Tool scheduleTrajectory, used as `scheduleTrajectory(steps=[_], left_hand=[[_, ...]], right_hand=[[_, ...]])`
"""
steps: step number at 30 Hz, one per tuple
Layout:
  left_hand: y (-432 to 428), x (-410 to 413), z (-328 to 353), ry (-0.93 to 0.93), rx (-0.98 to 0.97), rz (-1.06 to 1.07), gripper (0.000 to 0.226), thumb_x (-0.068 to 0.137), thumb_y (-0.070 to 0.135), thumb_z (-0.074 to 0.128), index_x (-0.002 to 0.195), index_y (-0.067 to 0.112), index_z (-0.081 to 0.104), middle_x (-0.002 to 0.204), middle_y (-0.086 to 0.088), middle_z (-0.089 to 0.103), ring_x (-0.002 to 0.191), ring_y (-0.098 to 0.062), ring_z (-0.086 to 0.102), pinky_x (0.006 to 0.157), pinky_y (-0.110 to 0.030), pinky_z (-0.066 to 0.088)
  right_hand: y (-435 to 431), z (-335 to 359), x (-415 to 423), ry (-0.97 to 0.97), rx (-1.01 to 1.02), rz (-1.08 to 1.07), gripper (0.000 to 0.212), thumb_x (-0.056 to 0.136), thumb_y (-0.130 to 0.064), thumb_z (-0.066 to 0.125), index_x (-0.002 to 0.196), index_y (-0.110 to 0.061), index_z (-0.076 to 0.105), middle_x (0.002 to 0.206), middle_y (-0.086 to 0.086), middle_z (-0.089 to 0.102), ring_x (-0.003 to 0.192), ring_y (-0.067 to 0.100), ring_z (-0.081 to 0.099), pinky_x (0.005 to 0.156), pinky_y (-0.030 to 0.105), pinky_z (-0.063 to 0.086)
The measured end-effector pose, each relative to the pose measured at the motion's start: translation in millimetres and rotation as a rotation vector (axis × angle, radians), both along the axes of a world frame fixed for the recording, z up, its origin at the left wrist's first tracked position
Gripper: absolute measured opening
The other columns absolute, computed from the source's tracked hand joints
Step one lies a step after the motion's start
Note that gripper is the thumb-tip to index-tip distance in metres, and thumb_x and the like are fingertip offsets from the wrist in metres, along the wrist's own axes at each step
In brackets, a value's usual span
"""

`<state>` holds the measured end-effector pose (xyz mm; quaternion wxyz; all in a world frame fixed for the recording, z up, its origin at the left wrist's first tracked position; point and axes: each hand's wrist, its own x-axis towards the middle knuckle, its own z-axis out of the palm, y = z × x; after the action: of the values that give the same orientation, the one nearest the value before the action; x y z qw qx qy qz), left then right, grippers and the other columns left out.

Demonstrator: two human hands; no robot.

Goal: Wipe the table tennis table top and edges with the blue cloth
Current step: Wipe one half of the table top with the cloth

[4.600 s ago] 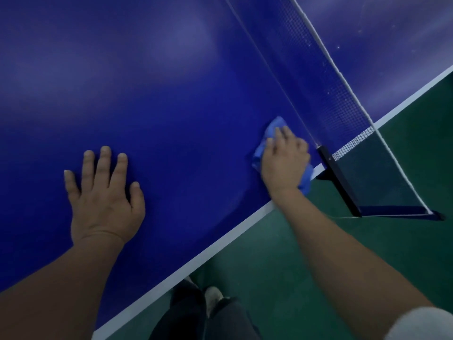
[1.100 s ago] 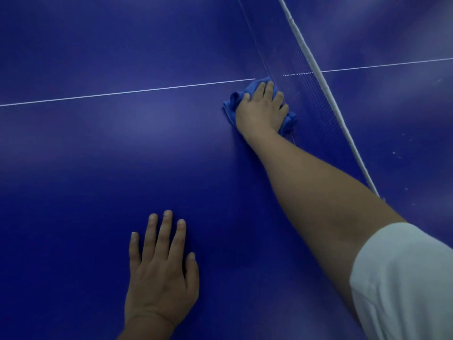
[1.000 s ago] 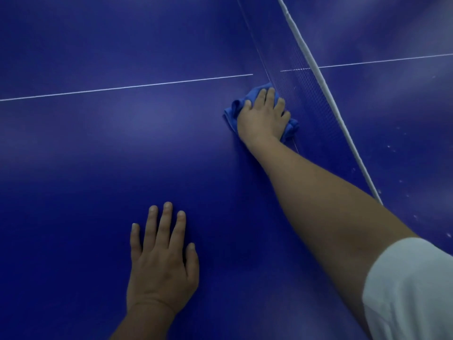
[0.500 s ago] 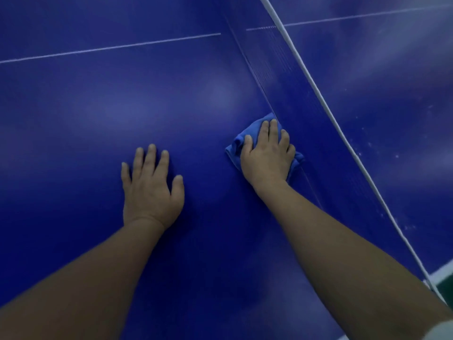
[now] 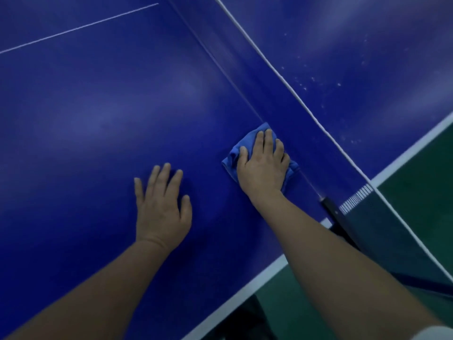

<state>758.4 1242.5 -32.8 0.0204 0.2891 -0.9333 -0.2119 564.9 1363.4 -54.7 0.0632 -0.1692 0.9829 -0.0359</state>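
Head cam: blue cloth (image 5: 232, 159) on table (image 5: 98, 106) by net (image 5: 269, 94).
My R hand (image 5: 263, 168) presses it, fingers flat; L hand (image 5: 161, 209) released, flat on table.

Two bare hands are shown, the left hand (image 5: 161, 212) and the right hand (image 5: 263, 168), with short nails just made out on the fingers. The left forearm (image 5: 98, 285) and the right forearm (image 5: 331, 266) are left uncovered along all of their visible length. A pale sleeve (image 5: 434, 334), white or light grey, is glimpsed only as a rounded hem in the lower right corner, and a patch of dark clothing (image 5: 245, 322) is made out at the bottom, too dim for its cut to be told.
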Motion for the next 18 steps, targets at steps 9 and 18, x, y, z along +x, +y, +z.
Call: scheduleTrajectory(steps=[9,18], left_hand=[[104.1,15.0,-10.3,-0.097,-0.039,-0.310,0.062,0.096,0.041,0.028,0.151,0.014,0.041,0.163,-0.010,0.025,0.154,-0.027,0.013,0.122,-0.059,0.001],[110.1,15.7,-17.8,-0.155,-0.116,-0.425,0.063,0.097,0.045,0.028,0.151,0.015,0.040,0.163,-0.012,0.025,0.154,-0.028,0.011,0.122,-0.060,0.006]], right_hand=[[87.9,0.0,50.1,0.007,-0.001,-0.144,0.068,0.105,-0.055,0.022,0.158,-0.013,0.026,0.167,0.005,0.020,0.148,0.032,0.025,0.115,0.052,0.027],[126.2,1.0,72.8,0.071,0.022,-0.239,0.061,0.105,-0.051,0.032,0.152,-0.012,0.042,0.161,0.004,0.035,0.135,0.032,0.042,0.099,0.049,0.041]])
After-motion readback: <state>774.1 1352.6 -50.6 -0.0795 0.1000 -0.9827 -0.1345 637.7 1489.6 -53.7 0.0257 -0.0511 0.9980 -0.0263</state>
